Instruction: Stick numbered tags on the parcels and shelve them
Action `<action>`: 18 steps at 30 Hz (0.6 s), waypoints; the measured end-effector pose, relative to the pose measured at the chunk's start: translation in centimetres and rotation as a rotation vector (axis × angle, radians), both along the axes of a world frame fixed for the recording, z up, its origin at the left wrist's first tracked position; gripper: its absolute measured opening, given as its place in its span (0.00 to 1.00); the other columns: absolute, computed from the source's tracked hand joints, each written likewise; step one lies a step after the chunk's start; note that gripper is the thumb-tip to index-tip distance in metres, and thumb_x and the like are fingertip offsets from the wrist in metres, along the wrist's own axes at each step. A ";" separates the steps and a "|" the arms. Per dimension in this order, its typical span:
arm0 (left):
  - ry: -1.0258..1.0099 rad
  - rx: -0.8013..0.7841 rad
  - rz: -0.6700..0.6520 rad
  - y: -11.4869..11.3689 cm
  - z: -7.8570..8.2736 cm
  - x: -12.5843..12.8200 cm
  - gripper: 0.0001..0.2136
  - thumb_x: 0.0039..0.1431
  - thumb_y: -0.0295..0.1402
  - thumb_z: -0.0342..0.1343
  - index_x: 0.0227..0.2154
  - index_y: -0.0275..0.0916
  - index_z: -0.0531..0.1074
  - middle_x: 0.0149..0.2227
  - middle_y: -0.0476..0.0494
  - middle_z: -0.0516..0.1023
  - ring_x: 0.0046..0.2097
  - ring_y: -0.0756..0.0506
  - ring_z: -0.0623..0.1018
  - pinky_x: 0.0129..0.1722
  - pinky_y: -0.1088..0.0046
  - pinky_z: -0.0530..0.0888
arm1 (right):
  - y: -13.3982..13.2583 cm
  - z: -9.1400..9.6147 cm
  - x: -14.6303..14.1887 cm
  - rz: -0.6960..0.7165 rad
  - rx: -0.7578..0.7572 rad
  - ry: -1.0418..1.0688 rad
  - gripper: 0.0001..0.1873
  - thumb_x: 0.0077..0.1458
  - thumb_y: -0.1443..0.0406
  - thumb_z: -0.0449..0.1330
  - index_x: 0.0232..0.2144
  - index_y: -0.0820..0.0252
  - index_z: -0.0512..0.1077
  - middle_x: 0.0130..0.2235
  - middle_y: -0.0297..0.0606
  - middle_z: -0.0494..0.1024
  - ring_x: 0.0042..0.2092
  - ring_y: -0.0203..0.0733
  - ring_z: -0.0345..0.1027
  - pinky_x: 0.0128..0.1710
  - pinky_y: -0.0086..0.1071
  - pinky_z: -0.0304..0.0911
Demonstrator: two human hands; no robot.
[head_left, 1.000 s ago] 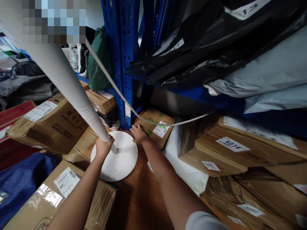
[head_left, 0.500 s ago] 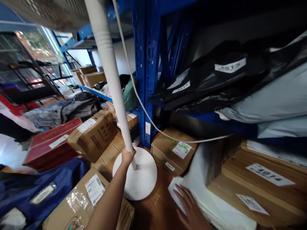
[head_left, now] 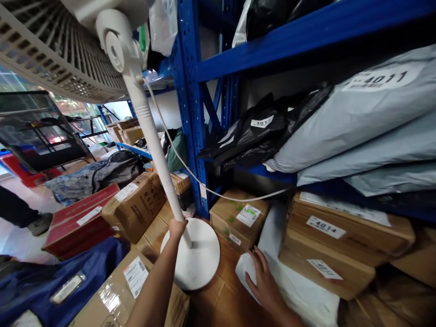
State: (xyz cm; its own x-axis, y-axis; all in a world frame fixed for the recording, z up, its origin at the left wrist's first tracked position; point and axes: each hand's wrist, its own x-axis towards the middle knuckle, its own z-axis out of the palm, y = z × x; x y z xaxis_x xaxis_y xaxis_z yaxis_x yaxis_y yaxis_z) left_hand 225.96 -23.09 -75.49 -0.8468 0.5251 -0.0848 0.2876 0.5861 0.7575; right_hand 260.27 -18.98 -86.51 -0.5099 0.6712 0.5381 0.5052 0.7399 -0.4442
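My left hand [head_left: 177, 228] is wrapped round the lower pole of a white pedestal fan [head_left: 155, 141], just above its round base [head_left: 199, 268]. The fan's grille and tilt joint show at the upper left. From the joint a white cord [head_left: 218, 194] droops to the right, past the shelf post. Over the end of a white plastic-wrapped package [head_left: 303, 290], my right hand [head_left: 264, 277] has its fingers spread and holds nothing. Whether its fingertips touch the plastic, I cannot tell. A taped cardboard box [head_left: 238, 218] lies just beyond that hand.
Blue shelving [head_left: 192, 113] rises behind the fan, with grey parcels [head_left: 361, 118] and black parcels [head_left: 262, 136] on it. Boxes marked 4014 [head_left: 327, 227] are stacked at right. A red box [head_left: 80, 218], brown cartons and a blue bag [head_left: 85, 268] lie at left. A person's shoe [head_left: 40, 223] shows beyond them.
My view has tilted up and shifted right, so the fan's head and more of the shelf show. My left hand keeps its hold on the pole. My right hand remains near the white package.
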 end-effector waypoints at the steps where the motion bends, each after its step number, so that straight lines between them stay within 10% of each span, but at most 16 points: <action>1: 0.002 -0.003 0.010 -0.1 -0.1 0.1 0.09 0.48 0.31 0.63 0.34 0.34 0.77 0.39 0.34 0.81 0.44 0.38 0.80 0.36 0.72 0.73 | 0.2 -0.2 0.2 -0.011 0.003 -0.013 0.32 0.58 0.68 0.48 0.63 0.55 0.44 0.64 0.51 0.47 0.64 0.56 0.52 0.58 0.50 0.59; 9: 0.022 -0.013 0.077 -0.5 0.4 1.2 0.09 0.46 0.32 0.63 0.32 0.35 0.77 0.37 0.34 0.82 0.42 0.37 0.81 0.35 0.72 0.74 | 1.3 -3.0 0.1 -0.119 0.056 -0.041 0.31 0.57 0.68 0.48 0.62 0.57 0.45 0.62 0.52 0.52 0.60 0.56 0.59 0.53 0.46 0.66; 18: 0.039 -0.116 0.138 0.1 0.2 1.0 0.17 0.48 0.40 0.61 0.37 0.32 0.76 0.42 0.25 0.80 0.47 0.29 0.78 0.39 0.60 0.76 | 3.1 2.0 -0.4 -0.167 -0.287 -0.173 0.30 0.51 0.71 0.53 0.58 0.68 0.57 0.57 0.56 0.65 0.52 0.51 0.69 0.51 0.41 0.66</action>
State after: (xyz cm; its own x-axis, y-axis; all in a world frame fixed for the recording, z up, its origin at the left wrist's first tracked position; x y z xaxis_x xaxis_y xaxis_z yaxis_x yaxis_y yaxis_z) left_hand 226.96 -22.97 -75.30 -0.9141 0.3921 -0.1036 0.2262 0.7050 0.6722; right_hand 259.84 -15.90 -84.55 -0.4476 0.8639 0.2311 0.6944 0.4985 -0.5189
